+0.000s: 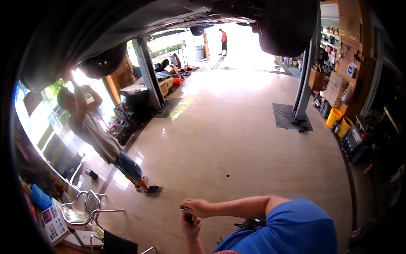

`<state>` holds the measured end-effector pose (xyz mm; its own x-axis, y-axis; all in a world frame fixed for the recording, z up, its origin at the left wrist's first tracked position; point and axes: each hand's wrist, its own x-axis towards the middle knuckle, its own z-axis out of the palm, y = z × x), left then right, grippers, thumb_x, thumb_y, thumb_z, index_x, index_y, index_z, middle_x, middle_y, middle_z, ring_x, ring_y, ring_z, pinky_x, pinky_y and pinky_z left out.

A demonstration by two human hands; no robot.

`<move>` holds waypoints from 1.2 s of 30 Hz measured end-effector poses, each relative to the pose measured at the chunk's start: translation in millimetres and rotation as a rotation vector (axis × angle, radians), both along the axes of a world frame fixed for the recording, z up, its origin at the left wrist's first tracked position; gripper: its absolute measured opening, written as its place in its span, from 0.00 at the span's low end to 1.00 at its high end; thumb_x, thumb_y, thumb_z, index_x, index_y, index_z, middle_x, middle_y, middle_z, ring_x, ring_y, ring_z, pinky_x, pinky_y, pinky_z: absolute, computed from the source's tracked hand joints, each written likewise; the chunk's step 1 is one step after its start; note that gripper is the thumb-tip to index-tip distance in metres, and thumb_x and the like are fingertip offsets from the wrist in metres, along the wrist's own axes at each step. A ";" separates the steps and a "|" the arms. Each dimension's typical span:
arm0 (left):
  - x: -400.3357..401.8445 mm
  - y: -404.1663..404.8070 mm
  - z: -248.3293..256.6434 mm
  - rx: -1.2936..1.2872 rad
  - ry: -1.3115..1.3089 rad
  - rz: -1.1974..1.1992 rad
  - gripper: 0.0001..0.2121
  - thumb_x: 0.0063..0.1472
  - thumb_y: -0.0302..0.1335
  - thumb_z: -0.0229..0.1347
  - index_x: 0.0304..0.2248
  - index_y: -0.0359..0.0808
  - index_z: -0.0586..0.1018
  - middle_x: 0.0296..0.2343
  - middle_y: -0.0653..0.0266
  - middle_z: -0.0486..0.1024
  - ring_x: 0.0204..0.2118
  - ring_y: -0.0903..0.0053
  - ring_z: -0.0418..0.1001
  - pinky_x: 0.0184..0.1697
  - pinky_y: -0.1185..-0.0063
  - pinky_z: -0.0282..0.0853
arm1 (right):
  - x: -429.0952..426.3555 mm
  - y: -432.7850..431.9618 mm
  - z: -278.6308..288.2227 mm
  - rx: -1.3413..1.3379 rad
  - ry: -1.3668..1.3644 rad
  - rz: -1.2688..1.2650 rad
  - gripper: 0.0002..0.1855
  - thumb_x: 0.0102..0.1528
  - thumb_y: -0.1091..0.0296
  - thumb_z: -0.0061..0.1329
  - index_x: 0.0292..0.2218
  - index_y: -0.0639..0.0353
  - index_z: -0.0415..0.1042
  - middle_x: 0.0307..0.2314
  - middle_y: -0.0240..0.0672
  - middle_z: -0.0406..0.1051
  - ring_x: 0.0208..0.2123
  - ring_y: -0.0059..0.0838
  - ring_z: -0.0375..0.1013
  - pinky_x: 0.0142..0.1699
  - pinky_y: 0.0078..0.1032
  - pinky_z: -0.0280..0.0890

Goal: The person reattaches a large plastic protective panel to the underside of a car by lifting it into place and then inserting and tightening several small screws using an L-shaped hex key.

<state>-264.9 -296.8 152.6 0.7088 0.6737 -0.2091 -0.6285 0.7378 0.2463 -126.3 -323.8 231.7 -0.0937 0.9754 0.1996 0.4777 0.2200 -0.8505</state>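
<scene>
My right hand [198,208] reaches in from the right, at the end of a bare forearm below a blue sleeve. Just below it, my left hand [190,224] is raised with its fingers curled. The two hands meet around a small dark object [189,217], mostly hidden by the fingers. A thin, shiny edge [184,209] shows at the right fingertips; whether it belongs to the same object I cannot tell. Beneath my hands is the pale, glossy floor [222,143].
A raised car [158,19] hangs overhead between lift posts [148,73]. At left, a person [98,133] reaches up to its underside. Another person [223,41] stands far back. Metal chair [82,211] lower left; yellow buckets [334,116] at right. A small black piece [227,176] lies on the floor.
</scene>
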 end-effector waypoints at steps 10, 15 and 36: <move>156.6 -6.1 11.1 0.156 0.135 -0.123 0.14 0.61 0.41 0.50 0.24 0.41 0.69 0.14 0.73 0.58 0.14 0.83 0.53 0.14 0.84 0.47 | 177.1 -21.0 -0.9 0.161 -0.071 -0.116 0.09 0.52 0.66 0.50 0.36 0.55 0.72 0.32 0.39 0.69 0.35 0.41 0.71 0.38 0.32 0.66; 191.1 18.3 36.4 0.115 0.390 -0.074 0.14 0.61 0.42 0.47 0.20 0.46 0.69 0.11 0.74 0.56 0.10 0.83 0.51 0.11 0.83 0.45 | 221.0 6.5 14.8 0.200 -0.083 0.045 0.10 0.53 0.65 0.49 0.39 0.54 0.72 0.30 0.40 0.70 0.35 0.41 0.71 0.39 0.33 0.66; 150.7 179.8 180.2 0.758 0.803 0.638 0.09 0.66 0.30 0.43 0.38 0.33 0.70 0.20 0.70 0.66 0.20 0.86 0.63 0.21 0.88 0.59 | 161.0 176.7 94.8 0.396 0.100 0.090 0.17 0.53 0.72 0.43 0.45 0.57 0.70 0.23 0.46 0.72 0.25 0.47 0.73 0.32 0.34 0.67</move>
